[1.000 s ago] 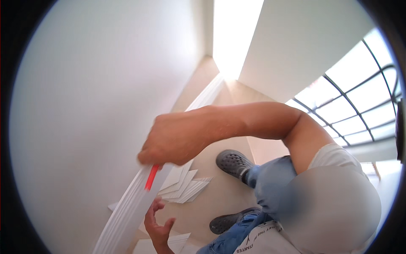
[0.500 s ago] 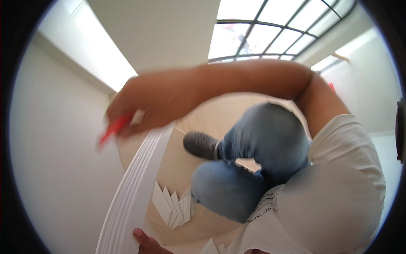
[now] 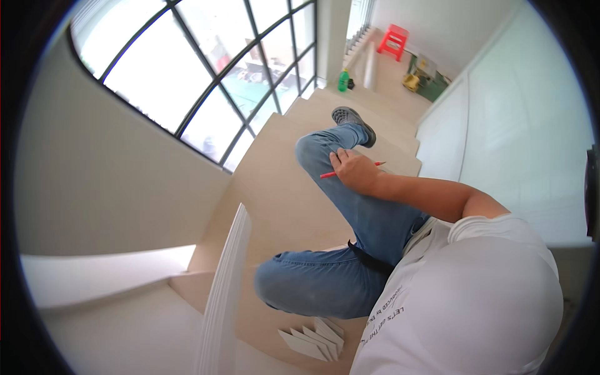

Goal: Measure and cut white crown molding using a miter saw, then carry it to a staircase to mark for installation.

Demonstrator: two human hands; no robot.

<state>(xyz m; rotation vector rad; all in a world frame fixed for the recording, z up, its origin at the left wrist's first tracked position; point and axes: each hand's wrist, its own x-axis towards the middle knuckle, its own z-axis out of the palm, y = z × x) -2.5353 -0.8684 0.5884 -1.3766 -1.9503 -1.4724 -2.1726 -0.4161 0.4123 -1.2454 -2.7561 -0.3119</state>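
Note:
My right hand (image 3: 358, 173) rests on the raised jeans leg (image 3: 328, 156), its fingers closed around a red pencil (image 3: 328, 175). The pencil lies crosswise through the grip, its dark point sticking out on the right by the wrist. My left hand is out of view. A long white grooved trim strip (image 3: 226, 281) rises from the lower edge, left of my lower knee; its bottom end is cut off by the frame. Several short white pieces with slanted ends (image 3: 310, 340) lie fanned out beside my bent leg.
Beige steps (image 3: 375, 122) run up toward the top right. A green bottle (image 3: 343, 80), a red stool (image 3: 393, 42) and a yellow-and-green heap of gear (image 3: 422, 80) stand there. A black-barred window (image 3: 215, 81) fills the upper left; pale panels (image 3: 500, 125) line the right.
My right hand has swung from above the trim strip at the left back to my leg, still with the pencil. My left hand has left the view. The view has turned toward the steps.

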